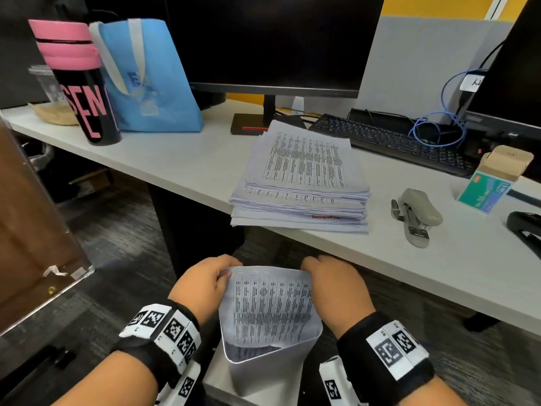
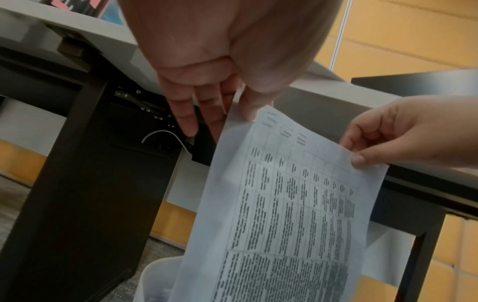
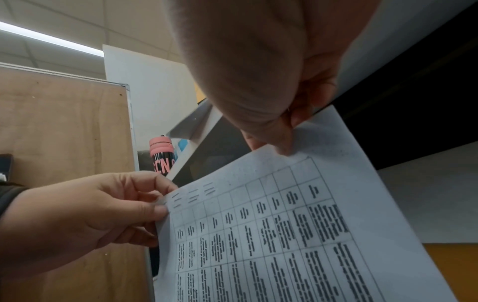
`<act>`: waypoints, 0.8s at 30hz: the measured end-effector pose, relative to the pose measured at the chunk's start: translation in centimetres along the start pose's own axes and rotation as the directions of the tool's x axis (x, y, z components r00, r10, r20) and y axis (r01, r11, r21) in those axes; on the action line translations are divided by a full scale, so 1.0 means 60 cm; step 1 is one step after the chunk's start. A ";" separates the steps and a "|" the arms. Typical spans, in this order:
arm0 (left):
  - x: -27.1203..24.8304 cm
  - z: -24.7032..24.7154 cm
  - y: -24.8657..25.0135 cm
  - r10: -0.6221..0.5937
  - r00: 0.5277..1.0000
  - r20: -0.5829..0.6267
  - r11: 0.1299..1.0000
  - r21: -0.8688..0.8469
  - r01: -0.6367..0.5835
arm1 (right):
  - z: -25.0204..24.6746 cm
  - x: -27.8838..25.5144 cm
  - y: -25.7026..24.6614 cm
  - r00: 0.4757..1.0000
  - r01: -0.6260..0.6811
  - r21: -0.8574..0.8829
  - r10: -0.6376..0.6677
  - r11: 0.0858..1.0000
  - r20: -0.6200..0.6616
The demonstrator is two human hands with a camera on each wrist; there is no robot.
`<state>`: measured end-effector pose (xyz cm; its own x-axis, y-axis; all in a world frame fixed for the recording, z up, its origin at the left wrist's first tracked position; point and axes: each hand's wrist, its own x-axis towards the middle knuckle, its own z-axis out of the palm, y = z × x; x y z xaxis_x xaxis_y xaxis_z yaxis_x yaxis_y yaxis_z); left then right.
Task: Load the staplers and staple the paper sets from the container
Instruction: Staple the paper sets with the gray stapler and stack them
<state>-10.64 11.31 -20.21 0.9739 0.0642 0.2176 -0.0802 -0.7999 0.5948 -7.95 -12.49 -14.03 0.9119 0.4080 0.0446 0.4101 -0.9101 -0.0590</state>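
A printed paper set [image 1: 270, 309] stands upright in a white container [image 1: 263, 373] below the desk edge. My left hand [image 1: 205, 285] pinches its top left corner and my right hand [image 1: 333, 282] pinches its top right corner. In the left wrist view the left hand [image 2: 232, 106] holds the paper set [image 2: 284, 214] by its edge, thumb in front. In the right wrist view the right hand [image 3: 282, 134] grips the paper set [image 3: 284, 235] between thumb and fingers. A grey stapler [image 1: 417, 215] lies on the desk at the right. A tall stack of paper sets [image 1: 301, 177] sits mid-desk.
A green staple box [image 1: 486, 191] and a black stapler [image 1: 527, 230] lie at the desk's right end. A keyboard [image 1: 389, 142], monitor [image 1: 272, 42], blue bag [image 1: 149, 80] and pink-lidded bottle [image 1: 85, 92] stand further back. A wooden panel [image 1: 32, 230] is at the left.
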 end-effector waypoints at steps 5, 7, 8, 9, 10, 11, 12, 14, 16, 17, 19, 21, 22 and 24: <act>0.004 0.031 -0.029 -0.067 0.953 0.295 0.982 0.190 0.010 | 0.042 0.003 0.009 0.983 0.010 -0.003 -0.009 1.000 0.182; -0.001 0.049 -0.037 -0.169 0.884 0.436 0.945 0.327 0.019 | 0.058 -0.001 0.015 0.949 0.017 0.000 -0.016 1.000 0.314; -0.004 0.054 -0.038 -0.208 0.860 0.466 0.933 0.359 0.031 | 0.063 -0.002 0.018 0.935 0.020 -0.009 -0.016 1.000 0.355; -0.006 0.057 -0.039 -0.230 0.849 0.477 0.928 0.369 0.044 | 0.067 -0.002 0.021 0.927 0.023 -0.017 -0.015 1.000 0.376; -0.007 0.060 -0.038 -0.227 0.850 0.476 0.930 0.366 0.044 | 0.068 -0.001 0.023 0.924 0.026 -0.014 -0.018 1.000 0.381; -0.006 0.060 -0.037 -0.204 0.858 0.471 0.935 0.355 0.027 | 0.068 0.000 0.025 0.927 0.028 -0.002 -0.025 1.000 0.375; -0.005 0.058 -0.035 -0.175 0.867 0.466 0.939 0.345 0.004 | 0.068 0.002 0.026 0.932 0.034 0.013 -0.036 0.999 0.360; 0.000 0.050 -0.024 -0.104 0.897 0.429 0.952 0.305 -0.036 | 0.063 0.005 0.025 0.946 0.050 0.057 -0.065 0.997 0.317; 0.005 0.034 -0.003 -0.018 0.938 0.347 0.971 0.229 -0.066 | 0.050 0.009 0.018 0.963 0.073 0.139 -0.106 0.988 0.249; 0.008 0.024 0.011 0.019 0.956 0.294 0.980 0.183 -0.076 | 0.039 0.010 0.012 0.970 0.095 0.187 -0.133 0.978 0.203; 0.015 -0.001 0.044 0.086 0.979 0.184 0.992 0.072 -0.101 | 0.005 0.008 -0.005 0.977 0.159 0.273 -0.191 0.949 0.094; 0.018 -0.028 0.075 0.139 0.988 0.068 0.989 -0.052 -0.136 | -0.036 0.004 -0.020 0.973 0.227 0.356 -0.225 0.907 -0.047; 0.018 -0.041 0.089 0.160 0.987 0.018 0.983 -0.098 -0.158 | -0.058 0.001 -0.027 0.967 0.251 0.395 -0.213 0.883 -0.137; 0.019 -0.065 0.114 0.209 0.973 -0.097 0.966 -0.136 -0.221 | -0.096 -0.003 -0.029 0.923 0.282 0.443 -0.114 0.851 -0.368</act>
<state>-10.90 8.21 -12.88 0.9103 -0.0469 0.4112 -0.3215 -0.7058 0.6312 -8.92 -11.42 -8.21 0.7888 0.4540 0.4144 0.6132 -0.6277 -0.4795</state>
